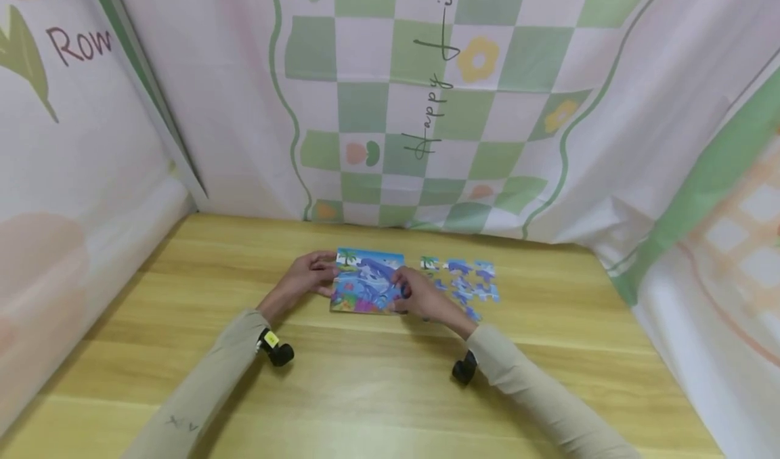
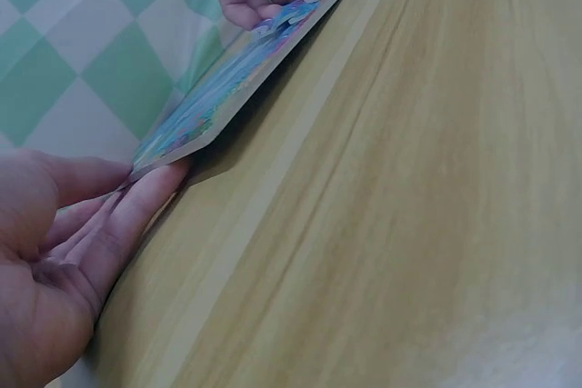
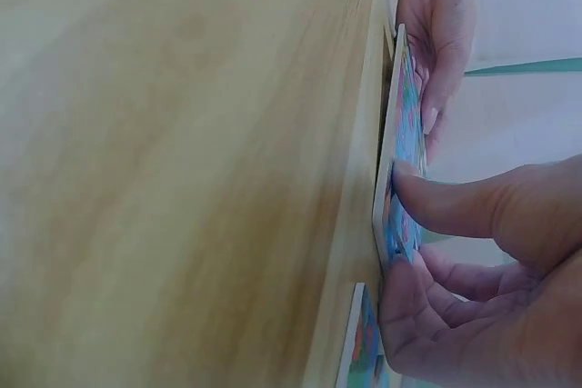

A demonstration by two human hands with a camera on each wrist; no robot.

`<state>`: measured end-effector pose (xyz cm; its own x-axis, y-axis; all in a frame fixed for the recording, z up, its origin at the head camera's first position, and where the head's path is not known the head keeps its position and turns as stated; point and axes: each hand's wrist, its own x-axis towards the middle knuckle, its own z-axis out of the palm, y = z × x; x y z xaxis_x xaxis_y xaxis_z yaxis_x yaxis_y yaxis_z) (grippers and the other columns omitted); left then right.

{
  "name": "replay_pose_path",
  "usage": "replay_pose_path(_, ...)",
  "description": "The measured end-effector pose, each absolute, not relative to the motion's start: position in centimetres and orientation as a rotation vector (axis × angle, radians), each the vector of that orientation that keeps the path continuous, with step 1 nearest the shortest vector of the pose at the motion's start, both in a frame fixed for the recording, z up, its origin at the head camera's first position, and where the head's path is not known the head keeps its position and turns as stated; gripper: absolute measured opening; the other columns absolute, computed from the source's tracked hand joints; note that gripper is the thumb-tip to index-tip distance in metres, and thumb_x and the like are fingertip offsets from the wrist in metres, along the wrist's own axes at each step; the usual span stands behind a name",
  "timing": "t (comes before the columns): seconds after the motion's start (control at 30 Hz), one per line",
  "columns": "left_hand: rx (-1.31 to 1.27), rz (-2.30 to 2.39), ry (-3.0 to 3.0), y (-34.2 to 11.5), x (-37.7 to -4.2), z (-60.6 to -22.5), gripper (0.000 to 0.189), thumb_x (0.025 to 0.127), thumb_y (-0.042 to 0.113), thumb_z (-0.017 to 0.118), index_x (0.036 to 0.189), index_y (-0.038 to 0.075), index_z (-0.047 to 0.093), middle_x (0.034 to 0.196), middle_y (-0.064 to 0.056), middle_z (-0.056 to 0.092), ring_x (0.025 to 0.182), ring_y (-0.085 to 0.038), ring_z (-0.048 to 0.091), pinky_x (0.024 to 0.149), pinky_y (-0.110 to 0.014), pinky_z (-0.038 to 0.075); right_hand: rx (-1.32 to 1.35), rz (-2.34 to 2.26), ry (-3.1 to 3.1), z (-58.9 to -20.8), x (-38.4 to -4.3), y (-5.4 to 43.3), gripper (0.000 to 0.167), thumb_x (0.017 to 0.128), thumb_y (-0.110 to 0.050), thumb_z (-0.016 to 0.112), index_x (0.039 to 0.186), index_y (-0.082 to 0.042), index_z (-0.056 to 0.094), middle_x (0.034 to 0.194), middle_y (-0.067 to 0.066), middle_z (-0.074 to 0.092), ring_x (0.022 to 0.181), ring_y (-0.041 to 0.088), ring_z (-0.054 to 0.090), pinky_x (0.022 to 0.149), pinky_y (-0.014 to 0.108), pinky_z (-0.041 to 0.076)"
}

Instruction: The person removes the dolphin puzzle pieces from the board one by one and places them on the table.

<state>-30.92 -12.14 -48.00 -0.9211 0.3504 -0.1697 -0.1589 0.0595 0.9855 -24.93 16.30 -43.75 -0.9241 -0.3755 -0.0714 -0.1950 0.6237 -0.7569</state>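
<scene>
A flat puzzle board (image 1: 365, 279) printed with a dolphin and palm scene lies on the table, its left end raised a little in the left wrist view. The left hand (image 1: 307, 274) grips the board's left edge, thumb above and fingers beneath. At the opposite edge, the right hand (image 1: 420, 294) pinches a small blue puzzle piece (image 2: 286, 18) between thumb and fingers, against the board's surface. The fingers partly hide this piece. Right of the board lie several loose puzzle pieces (image 1: 461, 284), some joined; the right hand and wrist cover a few.
The wooden table (image 1: 365, 391) reaches back to a checked curtain (image 1: 420, 107). Cloth walls (image 1: 67, 175) stand at both sides. A black camera (image 1: 280, 354) is strapped at the left wrist and another camera (image 1: 464, 369) at the right.
</scene>
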Motion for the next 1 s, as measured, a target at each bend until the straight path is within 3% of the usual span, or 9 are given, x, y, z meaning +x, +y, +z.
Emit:
replay_pose_path(0.2,0.175,1.918,1.993,-12.0,-30.9,-48.1,0.057,0.101,0.001,0.065,0.154,-0.001,0.044,0.137,-0.027,0.058,0.105,-0.025,0.068,0.08,-0.034,0.069,-0.468,-1.238,2.609,-43.7,-25.0,16.6,0.027,0.095,0.003,0.072,0.117,0.006,0.058,0.102,0.016,0.061,0.087,0.018,0.058,0.075,0.025,0.055)
replay_pose_path(0.37,0.155,1.919,1.996,-11.8,-30.9,-48.1,0.056,0.101,0.001,0.066,0.153,0.0,0.046,0.138,-0.025,0.059,0.106,-0.026,0.067,0.08,-0.034,0.069,-0.472,-1.31,2.597,-43.6,-25.1,16.9,0.02,0.096,0.006,0.068,0.115,0.007,0.06,0.099,0.016,0.064,0.085,0.019,0.061,0.069,0.021,0.056)
replay_pose_path(0.47,0.159,1.928,1.998,-11.8,-30.9,-48.1,0.055,0.101,0.0,0.065,0.152,-0.001,0.046,0.137,-0.026,0.059,0.105,-0.025,0.067,0.078,-0.034,0.07,-0.437,-1.392,2.534,-43.7,-25.3,17.2,0.018,0.098,0.007,0.064,0.116,0.008,0.061,0.098,0.017,0.065,0.083,0.02,0.065,0.066,0.025,0.063)
replay_pose_path(0.6,0.171,1.938,1.991,-11.9,-30.9,-48.1,0.056,0.101,0.0,0.065,0.153,-0.003,0.045,0.137,-0.027,0.058,0.103,-0.024,0.068,0.078,-0.034,0.07,-0.392,-1.502,2.425,-43.7,-25.4,17.7,0.022,0.098,0.007,0.064,0.12,0.01,0.06,0.103,0.021,0.065,0.086,0.023,0.068,0.071,0.036,0.069)
replay_pose_path(0.8,0.182,1.927,2.002,-11.9,-30.9,-48.2,0.056,0.101,0.001,0.066,0.153,-0.003,0.045,0.135,-0.027,0.059,0.102,-0.024,0.068,0.078,-0.034,0.07,-0.364,-1.547,2.357,-43.4,-25.1,18.7,0.026,0.101,0.002,0.064,0.125,0.01,0.06,0.11,0.026,0.068,0.091,0.029,0.071,0.076,0.042,0.07)
replay_pose_path(1.0,0.147,1.923,2.01,-11.9,-30.9,-48.1,0.056,0.101,0.002,0.066,0.152,-0.001,0.046,0.136,-0.026,0.059,0.103,-0.025,0.068,0.079,-0.034,0.07,-0.288,-1.539,2.357,-43.2,-25.1,20.2,0.028,0.101,-0.003,0.067,0.127,0.006,0.062,0.116,0.024,0.069,0.093,0.026,0.072,0.079,0.041,0.07)
